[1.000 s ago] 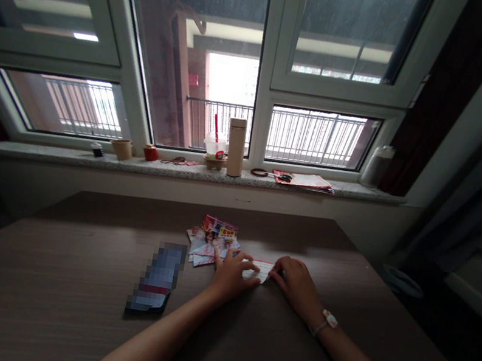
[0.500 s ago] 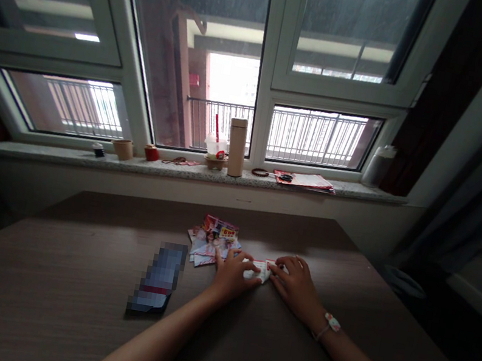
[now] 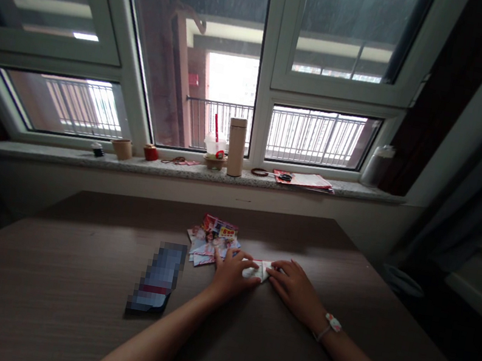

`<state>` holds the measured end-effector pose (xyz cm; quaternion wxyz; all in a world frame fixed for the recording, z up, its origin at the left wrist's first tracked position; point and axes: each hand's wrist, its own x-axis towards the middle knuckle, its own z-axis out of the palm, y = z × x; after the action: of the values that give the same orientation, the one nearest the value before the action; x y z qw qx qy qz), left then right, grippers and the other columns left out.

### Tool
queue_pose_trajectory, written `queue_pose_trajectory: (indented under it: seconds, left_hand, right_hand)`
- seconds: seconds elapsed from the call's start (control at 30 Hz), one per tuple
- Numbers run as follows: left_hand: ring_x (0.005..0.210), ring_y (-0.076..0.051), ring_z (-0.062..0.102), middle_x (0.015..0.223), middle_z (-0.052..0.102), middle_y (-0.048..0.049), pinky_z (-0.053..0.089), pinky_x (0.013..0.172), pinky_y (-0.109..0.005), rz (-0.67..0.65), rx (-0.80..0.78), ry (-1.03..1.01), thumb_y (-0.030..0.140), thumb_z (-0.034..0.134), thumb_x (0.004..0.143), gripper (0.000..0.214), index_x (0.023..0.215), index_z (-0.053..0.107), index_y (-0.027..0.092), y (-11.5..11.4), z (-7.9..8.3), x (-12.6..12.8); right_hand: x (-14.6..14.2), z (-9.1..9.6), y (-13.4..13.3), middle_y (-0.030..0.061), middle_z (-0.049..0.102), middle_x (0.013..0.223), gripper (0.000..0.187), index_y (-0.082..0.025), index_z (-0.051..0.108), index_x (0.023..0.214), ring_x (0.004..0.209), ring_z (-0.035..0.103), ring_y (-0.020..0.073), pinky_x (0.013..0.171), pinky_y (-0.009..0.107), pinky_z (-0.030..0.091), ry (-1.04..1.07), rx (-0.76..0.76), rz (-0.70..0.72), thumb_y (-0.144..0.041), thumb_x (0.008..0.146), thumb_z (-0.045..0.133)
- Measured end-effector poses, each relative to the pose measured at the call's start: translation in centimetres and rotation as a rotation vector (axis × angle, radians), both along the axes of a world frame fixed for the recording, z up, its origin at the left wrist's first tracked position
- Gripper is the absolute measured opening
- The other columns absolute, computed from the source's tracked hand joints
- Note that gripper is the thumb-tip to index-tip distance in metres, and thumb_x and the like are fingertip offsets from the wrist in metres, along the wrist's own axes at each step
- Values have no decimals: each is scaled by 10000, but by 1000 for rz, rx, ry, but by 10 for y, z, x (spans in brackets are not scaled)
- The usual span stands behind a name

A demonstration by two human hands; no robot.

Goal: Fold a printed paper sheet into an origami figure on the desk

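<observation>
A small folded piece of paper (image 3: 259,268), white with a red upper edge, lies on the brown table. Curved over its left part, my left hand (image 3: 229,274) holds it with thumb and fingers. At the paper's right end, the closed fingers of my right hand (image 3: 297,287) pinch a raised fold. A band with a pale charm (image 3: 332,322) circles my right wrist. Just left of my left hand's fingertips sits a pile of colourful printed papers (image 3: 213,238). Nearer to me on the left is a blurred-out phone (image 3: 157,280).
Behind the table (image 3: 72,251) runs a stone windowsill (image 3: 64,156). On it stand a beige thermos (image 3: 236,147), a drink cup with red straw (image 3: 215,145), a paper cup (image 3: 123,149), scissors (image 3: 285,177), flat papers (image 3: 310,181) and a grey bottle (image 3: 377,166).
The paper's right end has been turned over toward the left, so it looks shorter. My right fingers have shifted slightly. My left hand stays almost in place.
</observation>
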<state>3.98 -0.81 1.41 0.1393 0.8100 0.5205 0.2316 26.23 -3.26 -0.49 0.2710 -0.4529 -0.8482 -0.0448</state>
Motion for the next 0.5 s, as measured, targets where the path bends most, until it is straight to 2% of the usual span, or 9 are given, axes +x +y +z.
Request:
queue_pose_trajectory:
  seconds: [0.23, 0.5]
  left_hand:
    - [1286, -335, 454, 1236, 679, 7, -75, 1115, -766, -6, 8, -2, 445, 746, 805, 255, 1053, 751, 384, -2, 1, 0]
    - [1284, -345, 441, 1239, 665, -5, 9, 1082, -811, 1, 79, 74, 427, 691, 861, 207, 1048, 739, 350, 1, -5, 2]
  right_hand:
    - [-2, -1, -1, 78, 680, 1185, 286, -299, 672, 1219, 1118, 619, 234, 1079, 548, 397, -5, 20, -21, -265, 987, 508]
    - [-3, 1, -3, 72, 683, 1182, 273, -310, 687, 1192, 1124, 616, 235, 1081, 534, 397, -22, -6, -37, -276, 987, 510]
